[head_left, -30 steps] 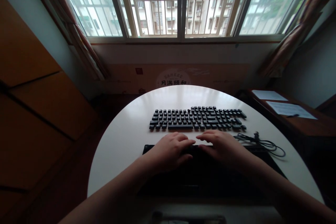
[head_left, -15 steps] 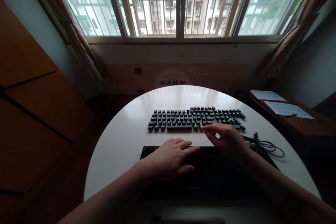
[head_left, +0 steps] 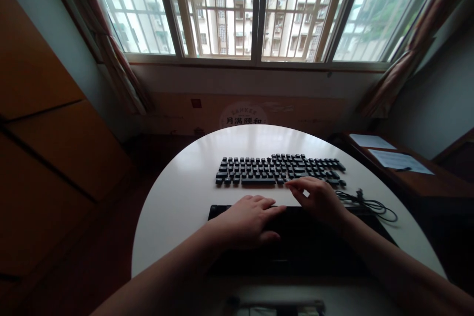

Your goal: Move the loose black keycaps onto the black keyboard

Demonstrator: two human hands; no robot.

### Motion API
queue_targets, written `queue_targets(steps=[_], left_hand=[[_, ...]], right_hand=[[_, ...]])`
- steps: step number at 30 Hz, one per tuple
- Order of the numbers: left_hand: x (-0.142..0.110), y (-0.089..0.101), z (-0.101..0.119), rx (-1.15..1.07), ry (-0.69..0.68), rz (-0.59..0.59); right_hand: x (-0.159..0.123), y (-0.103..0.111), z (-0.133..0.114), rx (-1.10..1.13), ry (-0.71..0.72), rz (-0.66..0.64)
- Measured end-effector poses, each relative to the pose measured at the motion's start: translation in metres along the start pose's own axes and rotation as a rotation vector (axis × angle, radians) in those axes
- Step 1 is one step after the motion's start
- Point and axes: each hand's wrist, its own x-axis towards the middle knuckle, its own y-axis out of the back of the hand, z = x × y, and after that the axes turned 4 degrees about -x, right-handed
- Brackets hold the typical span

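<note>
A set of black keycaps [head_left: 274, 168] lies in keyboard order on a round white table [head_left: 177, 207]. Nearer to me sits a black keyboard base [head_left: 307, 247]. My left hand [head_left: 246, 222] rests flat on the base's left part, fingers stretched out, holding nothing. My right hand [head_left: 318, 200] reaches past the base's far edge. Its thumb and forefinger are pinched at the front row of keycaps, near the middle, seemingly on one cap. The cap itself is too small and dark to make out clearly.
A black cable [head_left: 370, 205] lies coiled on the table right of my right hand. A low wooden side desk with papers [head_left: 400, 160] stands at the right. Wooden cabinets [head_left: 55, 158] line the left. A barred window and curtains are behind.
My right hand left the keyboard base and moved forward to the front row of keycaps, where it stays. My left hand has stayed on the base. The view shifted slightly.
</note>
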Motion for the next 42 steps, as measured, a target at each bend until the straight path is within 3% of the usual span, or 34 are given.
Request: queue_targets(steps=[6,10,16,20,32,42], left_hand=[[-0.002,0.0,-0.002,0.0,-0.014,0.005],[-0.002,0.001,-0.004,-0.013,-0.018,0.015],[-0.005,0.007,-0.005,-0.061,-0.015,-0.004],[-0.007,0.006,-0.006,-0.077,-0.009,0.012],[-0.007,0.005,-0.008,-0.101,-0.008,-0.001],[-0.008,0.008,-0.008,-0.102,-0.001,-0.016]], right_hand=[[0.025,0.01,0.008,-0.138,0.007,-0.002],[0.067,0.011,0.016,-0.279,-0.016,-0.145],[0.142,-0.01,0.038,-0.371,-0.022,-0.308],[0.173,-0.028,0.055,-0.39,-0.075,-0.423],[0.191,-0.049,0.071,-0.416,-0.16,-0.681],[0.193,-0.062,0.07,-0.458,-0.177,-0.714]])
